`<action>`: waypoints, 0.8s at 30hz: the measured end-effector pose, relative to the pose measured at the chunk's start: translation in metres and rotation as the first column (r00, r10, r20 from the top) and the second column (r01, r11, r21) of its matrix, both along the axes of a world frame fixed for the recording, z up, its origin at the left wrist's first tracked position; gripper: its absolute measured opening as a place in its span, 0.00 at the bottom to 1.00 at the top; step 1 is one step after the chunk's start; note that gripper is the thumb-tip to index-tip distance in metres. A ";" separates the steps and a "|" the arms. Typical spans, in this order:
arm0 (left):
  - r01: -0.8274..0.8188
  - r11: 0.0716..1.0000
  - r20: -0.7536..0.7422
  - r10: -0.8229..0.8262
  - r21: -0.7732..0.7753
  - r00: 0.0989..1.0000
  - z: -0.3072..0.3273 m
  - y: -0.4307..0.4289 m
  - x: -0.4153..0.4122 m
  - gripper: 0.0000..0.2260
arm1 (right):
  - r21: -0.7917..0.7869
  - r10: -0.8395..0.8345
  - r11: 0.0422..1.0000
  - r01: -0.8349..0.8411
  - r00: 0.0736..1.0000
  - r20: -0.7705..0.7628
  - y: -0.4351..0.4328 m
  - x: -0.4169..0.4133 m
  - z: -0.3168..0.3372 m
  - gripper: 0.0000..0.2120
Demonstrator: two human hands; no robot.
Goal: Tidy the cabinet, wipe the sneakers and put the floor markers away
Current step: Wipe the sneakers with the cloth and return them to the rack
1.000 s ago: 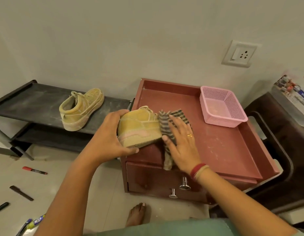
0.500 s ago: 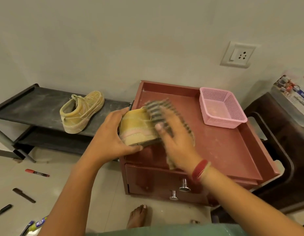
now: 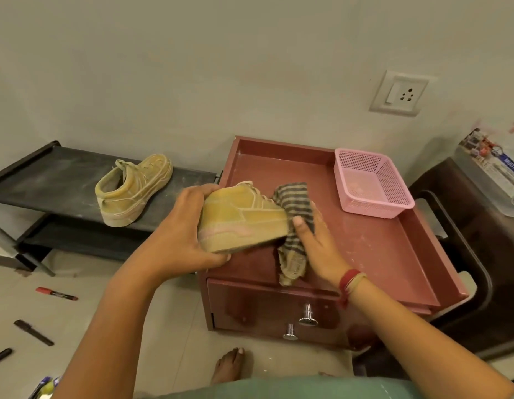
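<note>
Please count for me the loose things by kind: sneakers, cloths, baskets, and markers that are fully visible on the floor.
Sneakers: 2 (held, on rack)
Cloths: 1
Baskets: 1
Markers: 3 (red-capped, black, black at edge)
Total: 7

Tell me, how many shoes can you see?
2. One shoe is in the left hand, being wiped with the cloth in the right hand. The other shoe sits on the rack. More may be hidden.

Your hands wiping a tan sneaker [image 3: 244, 216] over the cabinet [image 3: 379, 254].
Your left hand [image 3: 184, 234] gripped its heel; your right hand [image 3: 316, 243] pressed a striped cloth [image 3: 293, 203] against its toe.
</note>
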State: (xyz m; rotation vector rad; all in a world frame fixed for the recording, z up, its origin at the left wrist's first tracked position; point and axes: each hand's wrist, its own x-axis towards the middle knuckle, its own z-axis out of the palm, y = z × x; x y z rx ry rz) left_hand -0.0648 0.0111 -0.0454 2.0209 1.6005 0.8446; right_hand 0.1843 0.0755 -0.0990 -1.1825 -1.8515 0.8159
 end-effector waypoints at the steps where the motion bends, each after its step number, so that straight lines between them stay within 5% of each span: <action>1: 0.008 1.000 -0.022 -0.008 0.001 1.000 0.003 0.000 0.003 0.46 | -0.096 -0.001 0.995 -0.012 0.990 -0.139 0.002 0.005 0.004 0.16; 5: 0.035 0.999 -0.186 -0.038 -0.017 0.982 0.016 -0.003 0.010 0.49 | -0.411 -0.126 0.911 0.027 0.968 -0.216 0.012 0.032 0.002 0.12; 10: -0.053 0.999 -0.328 0.047 -0.011 0.944 0.030 -0.008 -0.001 0.49 | -0.477 -0.392 0.862 0.171 0.821 -0.414 0.016 0.034 0.001 0.10; 13: -0.230 0.973 -0.465 0.198 -0.014 0.863 0.024 -0.002 -0.003 0.53 | -0.465 -0.343 0.880 0.094 0.803 -0.487 0.009 0.021 0.008 0.14; 17: -0.425 0.895 -0.637 0.408 0.136 0.654 0.012 0.006 0.029 0.63 | -0.435 -0.160 0.900 -0.011 0.921 -0.355 -0.011 -0.010 -0.002 0.18; 21: -0.298 0.931 -0.784 0.344 0.212 0.517 0.001 0.015 0.062 0.56 | -0.301 -0.105 0.952 0.048 0.979 -0.177 -0.012 -0.011 0.000 0.21; 24: -0.302 0.927 -0.778 0.357 0.224 0.517 0.002 0.024 0.060 0.52 | -0.125 0.000 0.992 -0.003 1.000 -0.022 -0.022 -0.007 -0.002 0.19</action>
